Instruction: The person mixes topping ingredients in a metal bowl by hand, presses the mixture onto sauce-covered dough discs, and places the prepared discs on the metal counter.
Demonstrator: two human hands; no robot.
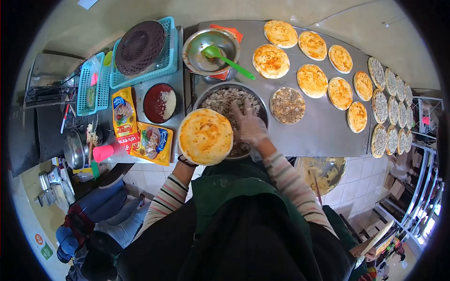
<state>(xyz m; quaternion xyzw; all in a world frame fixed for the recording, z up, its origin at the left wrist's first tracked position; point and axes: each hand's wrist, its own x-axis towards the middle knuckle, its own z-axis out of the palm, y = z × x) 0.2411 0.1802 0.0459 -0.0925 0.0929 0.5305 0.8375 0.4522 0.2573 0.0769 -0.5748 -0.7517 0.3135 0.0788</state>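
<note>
A round flat dough base [206, 136] with orange sauce rests on my left hand, which supports it from below; only the wrist shows and the fingers are hidden. My right hand [250, 122], in a clear glove, is inside a large metal bowl [266, 112] of crumbly grey-brown filling [226, 99]. Its upper fingers are spread over the filling, and the others are partly hidden. To the right of the bowl, one base covered with filling [287, 106] lies on the metal table [281, 143], near several sauced bases [312, 80].
Behind the large bowl stands a metal bowl [188, 56] with a green spoon [229, 62]. Yellow pouches [154, 142], a bowl of red sauce [153, 104] and blue baskets [172, 65] are at left. Several topped bases [379, 106] stand far right. People [119, 222] are at lower left.
</note>
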